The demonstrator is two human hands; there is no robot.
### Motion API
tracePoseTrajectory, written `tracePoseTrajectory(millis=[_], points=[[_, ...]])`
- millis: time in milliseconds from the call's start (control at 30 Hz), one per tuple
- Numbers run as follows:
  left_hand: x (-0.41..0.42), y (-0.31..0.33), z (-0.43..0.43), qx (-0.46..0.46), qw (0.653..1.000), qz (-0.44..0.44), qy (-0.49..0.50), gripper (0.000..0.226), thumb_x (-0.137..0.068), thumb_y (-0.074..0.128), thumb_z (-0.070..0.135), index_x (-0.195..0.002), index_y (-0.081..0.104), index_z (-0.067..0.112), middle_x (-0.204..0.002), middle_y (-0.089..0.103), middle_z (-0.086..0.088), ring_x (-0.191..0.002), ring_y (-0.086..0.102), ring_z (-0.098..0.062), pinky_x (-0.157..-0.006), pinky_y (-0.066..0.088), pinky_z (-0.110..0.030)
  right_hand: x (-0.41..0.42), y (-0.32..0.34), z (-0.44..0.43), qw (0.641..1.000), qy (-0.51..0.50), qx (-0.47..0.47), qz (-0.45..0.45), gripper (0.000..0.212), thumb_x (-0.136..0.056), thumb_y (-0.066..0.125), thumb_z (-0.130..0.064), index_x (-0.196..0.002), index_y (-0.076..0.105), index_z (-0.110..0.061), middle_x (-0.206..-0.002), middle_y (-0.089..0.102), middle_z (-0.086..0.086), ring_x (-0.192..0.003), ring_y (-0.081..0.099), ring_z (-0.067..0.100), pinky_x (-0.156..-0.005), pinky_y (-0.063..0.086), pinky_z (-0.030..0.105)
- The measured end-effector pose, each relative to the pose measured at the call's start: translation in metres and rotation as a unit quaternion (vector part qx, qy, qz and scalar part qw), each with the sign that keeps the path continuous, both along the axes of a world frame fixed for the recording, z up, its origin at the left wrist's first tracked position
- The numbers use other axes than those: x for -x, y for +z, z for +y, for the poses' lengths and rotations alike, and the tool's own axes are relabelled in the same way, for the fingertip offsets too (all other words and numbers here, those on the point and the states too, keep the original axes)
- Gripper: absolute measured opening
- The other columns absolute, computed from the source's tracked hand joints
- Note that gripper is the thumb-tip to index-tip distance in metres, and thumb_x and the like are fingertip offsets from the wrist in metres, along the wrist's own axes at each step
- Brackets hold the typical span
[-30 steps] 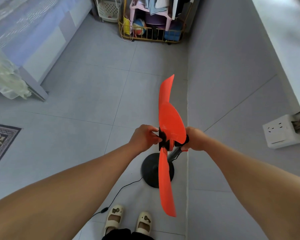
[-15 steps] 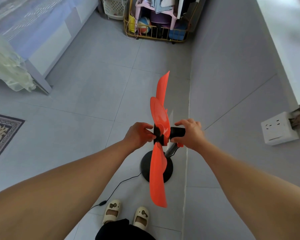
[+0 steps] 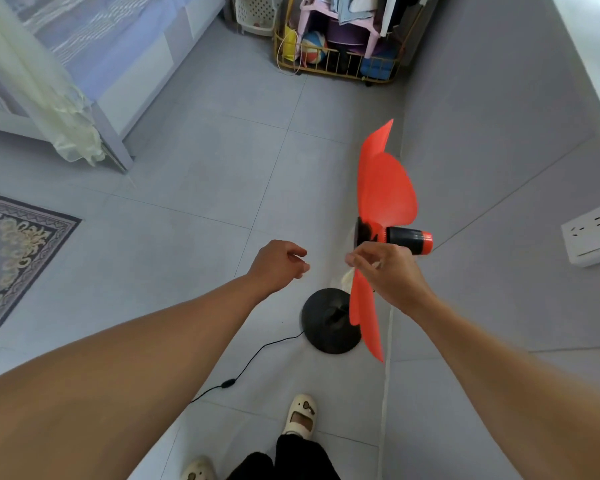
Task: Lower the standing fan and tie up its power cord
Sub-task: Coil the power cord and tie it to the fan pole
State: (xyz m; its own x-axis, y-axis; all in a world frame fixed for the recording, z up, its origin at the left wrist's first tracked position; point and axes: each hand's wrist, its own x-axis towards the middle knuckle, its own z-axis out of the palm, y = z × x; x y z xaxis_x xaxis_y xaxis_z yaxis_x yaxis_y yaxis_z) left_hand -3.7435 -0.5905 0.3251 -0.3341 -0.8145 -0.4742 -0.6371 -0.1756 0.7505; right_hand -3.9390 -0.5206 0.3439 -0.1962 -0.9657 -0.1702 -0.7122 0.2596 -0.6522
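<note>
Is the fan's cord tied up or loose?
Loose. The cord trails in one unbundled line from the base across the floor, with no loops or tie visible.

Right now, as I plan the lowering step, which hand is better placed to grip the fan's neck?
Probably the right hand: it is right by the fan, just below the black motor and in front of the lower blade. The left hand hangs off to the side, loosely curled, holding nothing.

We see orange-red blades [image 3: 383, 188], a black motor [image 3: 404, 240] capped red, and a black base [image 3: 321, 327]. The rug [image 3: 14, 244] we see is grey with cream scrollwork.
</note>
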Motion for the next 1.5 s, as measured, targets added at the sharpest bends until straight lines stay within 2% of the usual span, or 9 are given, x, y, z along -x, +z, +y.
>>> tracePoseTrajectory(millis=[133,267,567,700,833,1167,1233,1333,1500], points=[[-0.071,-0.013,0.011,-0.008,1.000,0.002,0.028,0.032,-0.090,0.065,0.013,-0.121,0.065,0.005,-0.104,0.074,-0.013,-0.094,0.072,-0.024,-0.090,0.052,-0.035,-0.066,-0.003,0.000,0.996,0.063,0.003,0.057,0.013,-0.091,0.063,-0.033,-0.090,0.072,-0.023,-0.087,0.072,-0.014,-0.081,0.064,0.005,-0.076,0.050,0.025],[-0.161,-0.033,0.032,-0.024,0.998,-0.011,0.057,0.030,-0.089,0.066,0.011,-0.119,0.066,0.004,-0.100,0.074,-0.012,-0.092,0.072,-0.024,-0.079,0.050,-0.027,-0.156,-0.034,0.005,0.986,0.131,-0.085,0.065,0.015,-0.091,0.062,-0.035,-0.103,0.068,-0.027,-0.100,0.068,-0.017,-0.091,0.064,0.007,-0.085,0.051,0.030],[-0.303,-0.103,0.086,-0.088,0.986,-0.036,0.134,0.029,-0.090,0.065,0.010,-0.118,0.066,0.003,-0.099,0.073,-0.013,-0.085,0.066,-0.018,-0.079,0.048,-0.026,-0.294,-0.115,0.029,0.956,0.192,-0.218,0.039,0.033,-0.092,0.060,-0.032,-0.125,0.060,-0.029,-0.129,0.062,-0.007,-0.121,0.055,0.015,-0.100,0.045,0.036],[-0.344,-0.137,0.104,-0.114,0.975,-0.037,0.187,0.029,-0.090,0.065,0.010,-0.118,0.066,0.003,-0.099,0.073,-0.013,-0.084,0.066,-0.018,-0.081,0.049,-0.027,-0.330,-0.150,0.028,0.934,0.242,-0.258,0.060,0.038,-0.093,0.059,-0.032,-0.130,0.057,-0.030,-0.133,0.059,-0.005,-0.126,0.052,0.018,-0.105,0.042,0.041],[-0.388,-0.184,0.121,-0.142,0.955,-0.056,0.254,0.030,-0.088,0.066,0.012,-0.117,0.067,0.006,-0.099,0.071,-0.010,-0.084,0.067,-0.019,-0.071,0.051,-0.027,-0.368,-0.203,0.021,0.907,0.302,-0.284,0.078,0.039,-0.093,0.057,-0.030,-0.132,0.055,-0.029,-0.134,0.059,-0.003,-0.125,0.052,0.019,-0.105,0.041,0.042],[-0.467,-0.324,0.161,-0.200,0.911,-0.100,0.348,0.033,-0.086,0.067,0.013,-0.119,0.068,0.010,-0.115,0.070,-0.012,-0.110,0.064,-0.029,-0.101,0.049,-0.044,-0.455,-0.349,0.027,0.859,0.393,-0.305,0.121,0.039,-0.095,0.053,-0.028,-0.133,0.053,-0.029,-0.131,0.061,-0.002,-0.124,0.051,0.021,-0.106,0.038,0.040],[-0.480,-0.351,0.169,-0.208,0.906,-0.118,0.350,0.031,-0.087,0.067,0.014,-0.118,0.068,0.012,-0.111,0.071,-0.012,-0.108,0.065,-0.030,-0.102,0.047,-0.047,-0.473,-0.375,0.034,0.853,0.400,-0.312,0.121,0.039,-0.096,0.053,-0.027,-0.134,0.052,-0.029,-0.131,0.061,-0.001,-0.125,0.050,0.021,-0.107,0.037,0.042],[-0.500,-0.392,0.181,-0.216,0.900,-0.135,0.353,0.030,-0.088,0.067,0.013,-0.118,0.068,0.011,-0.111,0.071,-0.012,-0.105,0.066,-0.029,-0.094,0.051,-0.037,-0.495,-0.413,0.045,0.847,0.409,-0.315,0.127,0.038,-0.096,0.052,-0.028,-0.134,0.052,-0.029,-0.130,0.061,-0.002,-0.126,0.050,0.022,-0.107,0.037,0.042],[-0.537,-0.467,0.205,-0.232,0.902,-0.163,0.324,0.033,-0.090,0.065,0.015,-0.123,0.064,0.011,-0.114,0.069,-0.015,-0.117,0.059,-0.028,-0.102,0.046,-0.041,-0.536,-0.486,0.066,0.823,0.434,-0.325,0.168,0.043,-0.095,0.053,-0.030,-0.138,0.047,-0.030,-0.136,0.059,-0.003,-0.130,0.046,0.023,-0.107,0.037,0.040]])
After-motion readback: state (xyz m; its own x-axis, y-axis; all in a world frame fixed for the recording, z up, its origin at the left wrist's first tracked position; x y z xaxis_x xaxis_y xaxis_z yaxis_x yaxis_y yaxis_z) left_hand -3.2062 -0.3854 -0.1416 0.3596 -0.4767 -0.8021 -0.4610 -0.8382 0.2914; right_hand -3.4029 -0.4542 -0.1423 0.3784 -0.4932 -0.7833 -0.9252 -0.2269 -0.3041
